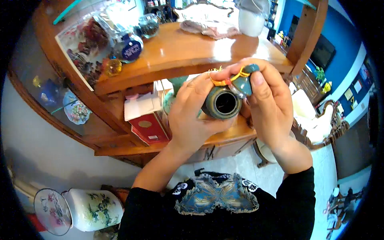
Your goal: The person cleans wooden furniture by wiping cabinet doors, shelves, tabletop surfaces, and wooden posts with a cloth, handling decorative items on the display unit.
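A dark green glazed jar (211,105) with a round open mouth is held in front of my chest, its mouth tilted toward me. The fingers of my left hand (188,110) are closed around its side. My right hand (270,98) pinches a teal knobbed lid (242,84) between thumb and fingers, just above and right of the jar mouth. A yellow cord (220,83) is looped about the lid's knob and runs to the fingers of my left hand. The inside of the jar looks dark.
Behind the hands stands a wooden shelf unit (176,48). A red and white box (146,120) sits on its lower shelf; a white bucket (252,18), a folded cloth (210,30) and a glass jar (149,26) rest above. A floral porcelain vessel (96,210) is at lower left.
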Available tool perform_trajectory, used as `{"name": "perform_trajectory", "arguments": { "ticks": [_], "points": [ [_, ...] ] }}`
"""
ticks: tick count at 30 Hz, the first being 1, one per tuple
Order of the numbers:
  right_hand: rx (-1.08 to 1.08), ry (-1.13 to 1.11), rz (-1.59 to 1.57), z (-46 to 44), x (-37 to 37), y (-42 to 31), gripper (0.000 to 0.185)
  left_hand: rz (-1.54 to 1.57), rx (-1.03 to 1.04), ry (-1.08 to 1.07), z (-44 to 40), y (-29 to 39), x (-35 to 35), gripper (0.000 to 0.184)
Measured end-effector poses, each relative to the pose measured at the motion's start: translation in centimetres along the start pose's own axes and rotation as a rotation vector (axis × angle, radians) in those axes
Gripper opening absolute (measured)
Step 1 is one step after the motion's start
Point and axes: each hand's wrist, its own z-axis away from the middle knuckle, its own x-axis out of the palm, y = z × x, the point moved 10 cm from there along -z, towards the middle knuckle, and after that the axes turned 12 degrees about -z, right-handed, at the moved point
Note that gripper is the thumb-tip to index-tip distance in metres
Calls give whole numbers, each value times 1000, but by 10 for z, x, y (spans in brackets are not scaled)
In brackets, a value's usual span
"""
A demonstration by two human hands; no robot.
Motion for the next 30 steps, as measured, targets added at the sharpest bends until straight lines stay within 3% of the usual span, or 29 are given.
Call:
{"name": "perform_trajectory", "arguments": {
  "ticks": [2,12,18,20,30],
  "points": [
    [7,167,-77,25,-7,10,34,73,-14,-57,17,2,14,71],
    [119,306,-215,87,-41,44,33,119,85,-74,76,6,55,69],
    [145,377,-96,94,-56,60,31,185,-79,-129,78,-4,74,70],
    [151,370,-101,93,-58,63,30,149,-155,-216,79,-9,83,66],
    [164,263,110,89,-53,60,27,102,-190,-228,67,-3,77,57]
  ]
}}
